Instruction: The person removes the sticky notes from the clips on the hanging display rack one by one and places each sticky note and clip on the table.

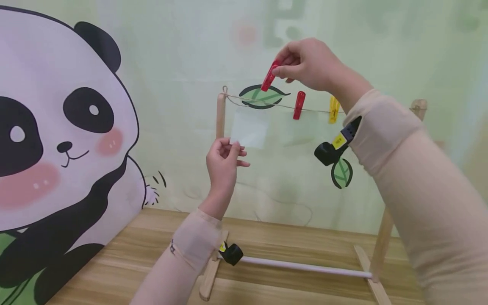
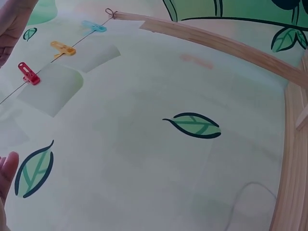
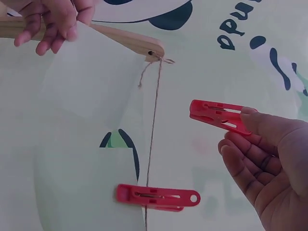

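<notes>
My left hand [image 1: 225,163] pinches the lower edge of a small white sheet of paper [image 1: 249,129], whose upper edge is close to the string [image 3: 155,110] near the left post. Above the string, my right hand [image 1: 305,63] pinches the end of a red clothespin [image 1: 269,76]; the right wrist view shows that clothespin [image 3: 219,115] apart from string and paper. A second red clothespin [image 1: 299,105] is clipped on the string with a pale sheet [image 2: 53,89] hanging from it. Only a fingertip of the left hand [image 2: 7,173] shows in the left wrist view.
Farther along the string are a yellow clothespin [image 1: 334,109] with another sheet [image 2: 101,58] and a blue clothespin [image 2: 94,26]. Wooden posts [image 1: 220,116] carry the string, joined below by a white rod [image 1: 305,267] on a wooden tabletop [image 1: 164,254]. Behind stands a panda-printed backdrop [image 1: 183,127].
</notes>
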The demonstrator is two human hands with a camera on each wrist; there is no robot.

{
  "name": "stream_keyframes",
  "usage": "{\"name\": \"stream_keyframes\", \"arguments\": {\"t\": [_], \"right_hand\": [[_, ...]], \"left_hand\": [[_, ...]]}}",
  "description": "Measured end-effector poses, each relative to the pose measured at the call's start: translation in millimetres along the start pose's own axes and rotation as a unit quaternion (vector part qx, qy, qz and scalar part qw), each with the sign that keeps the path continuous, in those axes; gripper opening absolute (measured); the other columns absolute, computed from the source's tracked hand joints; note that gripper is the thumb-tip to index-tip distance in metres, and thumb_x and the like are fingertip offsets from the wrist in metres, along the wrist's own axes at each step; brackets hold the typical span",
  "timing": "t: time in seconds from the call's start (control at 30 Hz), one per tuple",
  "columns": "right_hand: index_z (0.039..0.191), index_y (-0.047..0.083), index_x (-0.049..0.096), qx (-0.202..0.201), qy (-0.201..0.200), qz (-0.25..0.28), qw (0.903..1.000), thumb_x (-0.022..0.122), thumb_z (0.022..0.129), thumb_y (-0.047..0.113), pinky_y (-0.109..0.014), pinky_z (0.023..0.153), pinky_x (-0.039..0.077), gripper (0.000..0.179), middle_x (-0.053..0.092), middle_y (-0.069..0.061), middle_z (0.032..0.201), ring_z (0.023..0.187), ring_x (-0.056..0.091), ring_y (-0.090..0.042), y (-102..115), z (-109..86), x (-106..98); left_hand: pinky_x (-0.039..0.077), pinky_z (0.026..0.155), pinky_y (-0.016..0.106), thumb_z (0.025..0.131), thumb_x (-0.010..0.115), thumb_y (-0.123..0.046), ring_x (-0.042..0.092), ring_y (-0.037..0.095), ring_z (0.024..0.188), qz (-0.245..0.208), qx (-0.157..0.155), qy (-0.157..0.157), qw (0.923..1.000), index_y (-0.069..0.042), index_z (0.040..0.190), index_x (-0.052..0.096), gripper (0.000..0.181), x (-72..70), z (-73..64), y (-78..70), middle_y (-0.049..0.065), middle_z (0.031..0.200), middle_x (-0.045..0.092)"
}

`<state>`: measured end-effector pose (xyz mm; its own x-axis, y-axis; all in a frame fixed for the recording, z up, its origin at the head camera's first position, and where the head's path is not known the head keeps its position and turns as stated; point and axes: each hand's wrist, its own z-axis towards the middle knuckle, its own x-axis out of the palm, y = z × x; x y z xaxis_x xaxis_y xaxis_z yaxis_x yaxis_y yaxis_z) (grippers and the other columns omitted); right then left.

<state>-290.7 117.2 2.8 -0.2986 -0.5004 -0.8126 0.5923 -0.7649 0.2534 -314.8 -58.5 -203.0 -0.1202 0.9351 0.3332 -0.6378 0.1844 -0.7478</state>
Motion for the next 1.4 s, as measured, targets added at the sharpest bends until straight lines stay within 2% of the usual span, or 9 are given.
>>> {"name": "stream_keyframes", "arguments": {"t": [0.07,0.3,0.4,0.57,0.87,1.0,1.13,1.27,1.4], "right_hand": [[0.123,0.005,0.058,-0.005,-0.009,0.010,0.9999,0.060,0.095,0.029,-0.021,0.083,0.048,0.037,0.062,-0.008,0.108,0.087,0.061,-0.013,-1,-5.4,-3],[0.117,0.004,0.059,-0.027,-0.040,0.047,0.9977,0.064,0.093,0.027,-0.017,0.076,0.048,0.033,0.060,0.001,0.096,0.079,0.060,-0.008,-4,-26.2,-9],[0.114,0.004,0.058,-0.031,-0.047,0.064,0.9964,0.065,0.091,0.026,-0.016,0.074,0.047,0.032,0.060,0.002,0.092,0.079,0.061,-0.010,-6,-36.2,-10],[0.113,0.002,0.057,-0.038,-0.052,0.078,0.9949,0.067,0.090,0.023,-0.011,0.070,0.048,0.033,0.061,-0.004,0.095,0.081,0.061,-0.014,-11,-54.4,-5],[0.108,0.001,0.055,-0.038,-0.051,0.133,0.9891,0.067,0.089,0.013,-0.012,0.069,0.052,0.026,0.062,0.000,0.090,0.079,0.062,-0.012,-26,-94.9,13],[0.109,-0.002,0.054,-0.042,-0.048,0.156,0.9857,0.065,0.090,0.010,-0.013,0.070,0.053,0.025,0.062,0.001,0.089,0.078,0.063,-0.010,-36,-112.4,24],[0.111,-0.002,0.053,-0.031,-0.037,0.161,0.9857,0.066,0.089,0.008,-0.012,0.070,0.053,0.027,0.062,0.001,0.091,0.080,0.061,-0.008,-47,-130.5,35],[0.112,-0.002,0.053,-0.016,-0.021,0.158,0.9871,0.067,0.088,0.006,-0.012,0.069,0.053,0.029,0.063,-0.006,0.094,0.081,0.061,-0.007,-59,-150.3,50],[0.112,-0.003,0.052,-0.001,-0.003,0.160,0.9871,0.068,0.086,0.004,-0.013,0.070,0.054,0.030,0.064,-0.013,0.099,0.081,0.062,-0.005,-71,-169.8,68]], "left_hand": [[0.059,0.054,0.025,0.095,0.058,-0.008,0.066,0.010,0.068,0.006,0.010,0.006,0.9999,-0.003,0.097,0.054,0.007,-4.3,-1.6,-1.3,0.016,0.088,0.064],[0.059,0.051,0.027,0.095,0.056,-0.005,0.068,0.007,0.067,0.036,0.038,0.018,0.9985,-0.004,0.096,0.051,0.005,-16.9,-8.1,-7.3,0.002,0.078,0.060],[0.057,0.048,0.026,0.094,0.055,-0.004,0.067,0.005,0.066,0.059,0.046,0.022,0.9969,-0.005,0.098,0.049,0.007,-21.5,-12.0,-9.3,0.000,0.078,0.056],[0.054,0.044,0.025,0.093,0.055,-0.001,0.064,0.008,0.065,0.086,0.059,0.036,0.9939,-0.002,0.103,0.048,0.012,-30.2,-20.0,-11.9,-0.001,0.080,0.053],[0.051,0.040,0.027,0.092,0.057,0.001,0.059,0.013,0.061,0.114,0.067,0.082,0.9879,0.000,0.097,0.050,0.008,-41.4,-36.3,-12.3,0.000,0.077,0.052],[0.050,0.040,0.027,0.091,0.058,0.002,0.058,0.013,0.060,0.124,0.058,0.102,0.9854,0.002,0.100,0.051,0.010,-46.1,-43.5,-10.5,0.002,0.076,0.053],[0.051,0.040,0.029,0.091,0.058,0.002,0.058,0.014,0.060,0.132,0.031,0.119,0.9835,0.001,0.102,0.052,0.012,-51.6,-51.2,-7.3,0.003,0.077,0.053],[0.050,0.041,0.028,0.091,0.058,0.002,0.058,0.014,0.060,0.143,-0.004,0.137,0.9802,0.001,0.103,0.052,0.013,-58.8,-58.7,-1.8,0.004,0.076,0.055],[0.050,0.041,0.027,0.091,0.059,0.002,0.058,0.012,0.059,0.160,-0.033,0.160,0.9735,0.002,0.104,0.052,0.015,-67.2,-67.0,7.5,0.005,0.076,0.056]]}}
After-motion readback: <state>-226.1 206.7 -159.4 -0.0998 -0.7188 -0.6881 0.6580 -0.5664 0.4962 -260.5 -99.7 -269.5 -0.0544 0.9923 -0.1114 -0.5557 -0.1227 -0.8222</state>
